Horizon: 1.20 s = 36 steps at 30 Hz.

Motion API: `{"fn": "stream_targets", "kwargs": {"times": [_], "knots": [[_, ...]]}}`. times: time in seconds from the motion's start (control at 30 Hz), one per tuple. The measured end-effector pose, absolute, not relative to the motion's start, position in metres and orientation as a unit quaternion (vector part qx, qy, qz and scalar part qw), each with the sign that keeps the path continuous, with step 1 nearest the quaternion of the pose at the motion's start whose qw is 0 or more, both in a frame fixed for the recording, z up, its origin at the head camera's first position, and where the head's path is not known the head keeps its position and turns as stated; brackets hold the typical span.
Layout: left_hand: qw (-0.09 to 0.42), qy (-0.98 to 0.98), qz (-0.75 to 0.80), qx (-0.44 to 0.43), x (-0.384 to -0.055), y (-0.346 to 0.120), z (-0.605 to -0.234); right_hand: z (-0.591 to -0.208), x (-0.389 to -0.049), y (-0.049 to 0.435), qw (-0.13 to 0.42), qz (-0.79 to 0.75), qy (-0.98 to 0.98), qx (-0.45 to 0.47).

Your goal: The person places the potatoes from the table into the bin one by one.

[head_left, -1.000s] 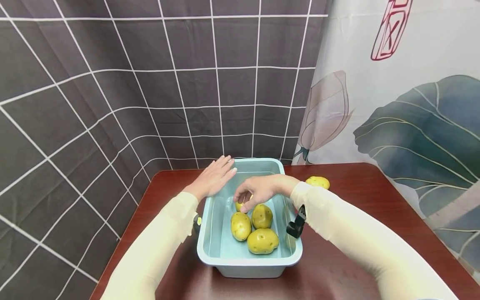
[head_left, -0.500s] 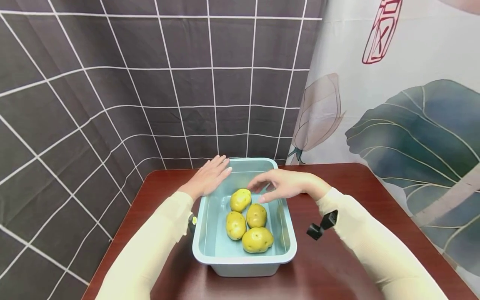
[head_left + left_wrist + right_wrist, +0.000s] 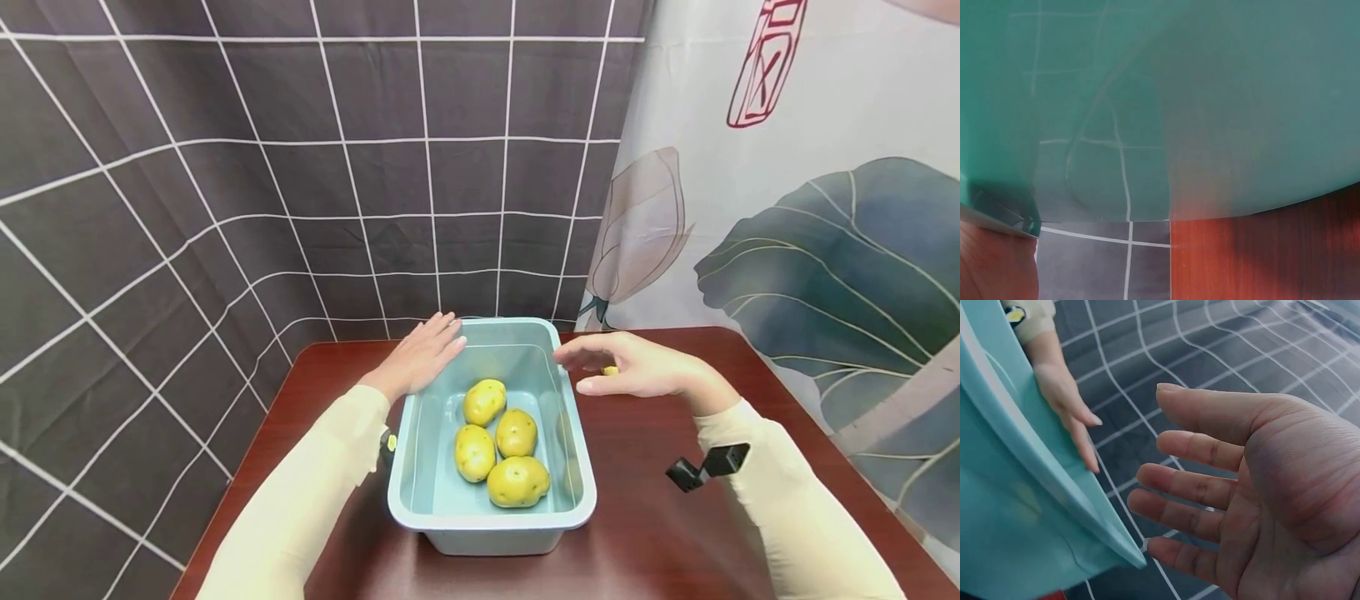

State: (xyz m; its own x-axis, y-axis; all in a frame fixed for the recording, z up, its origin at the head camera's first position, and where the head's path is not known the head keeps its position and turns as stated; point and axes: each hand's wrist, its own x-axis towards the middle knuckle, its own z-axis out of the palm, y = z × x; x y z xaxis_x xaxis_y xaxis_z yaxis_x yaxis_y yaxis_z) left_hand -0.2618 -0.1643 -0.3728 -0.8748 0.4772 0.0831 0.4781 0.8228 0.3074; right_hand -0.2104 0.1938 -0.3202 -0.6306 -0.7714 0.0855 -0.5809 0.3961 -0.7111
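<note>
Several yellow potatoes lie on the floor of a light blue plastic bin. My left hand rests flat along the bin's left rim near the back, fingers straight. To the right of the bin is my right hand, its thumb and fingers spread apart with nothing held. One more potato shows in a small patch behind that hand, mostly hidden by it. In the right wrist view the right palm faces the bin's outer side, fingers extended. The bin's wall fills most of the left wrist view.
The bin stands on a reddish-brown table. A dark curtain with white grid lines hangs behind and to the left; a white curtain with a printed lotus leaf hangs on the right. A black wrist camera is strapped to the right sleeve.
My right hand has moved from over the potatoes in the bin out past the right rim, near the outside potato. My left hand has stayed on the rim.
</note>
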Motion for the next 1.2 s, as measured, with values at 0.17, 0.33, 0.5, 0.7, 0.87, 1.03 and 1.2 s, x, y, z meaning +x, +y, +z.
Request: {"fn": "stream_targets", "kwargs": {"times": [0.17, 0.33, 0.5, 0.7, 0.87, 1.03, 1.2], "knots": [[0.003, -0.956, -0.162, -0.247, -0.262, -0.164, -0.374, -0.324, -0.206, 0.22, 0.096, -0.37, 0.846, -0.372], [0.005, -0.955, -0.16, -0.248, -0.262, -0.162, -0.373, -0.33, -0.203, 0.247, 0.074, -0.378, 0.862, -0.331], [0.004, -0.957, -0.157, -0.244, -0.261, -0.162, -0.372, -0.333, -0.2, 0.267, 0.037, -0.371, 0.871, -0.32], [0.0, -0.957, -0.158, -0.244, -0.26, -0.163, -0.372, -0.336, -0.197, 0.28, -0.005, -0.376, 0.871, -0.316], [0.002, -0.957, -0.156, -0.245, -0.261, -0.162, -0.373, -0.34, -0.198, 0.289, -0.019, -0.385, 0.876, -0.289], [0.003, -0.958, -0.154, -0.242, -0.261, -0.162, -0.373, -0.346, -0.2, 0.298, -0.027, -0.383, 0.89, -0.244], [0.005, -0.957, -0.158, -0.245, -0.262, -0.163, -0.374, -0.353, -0.204, 0.304, -0.032, -0.375, 0.896, -0.234]]}}
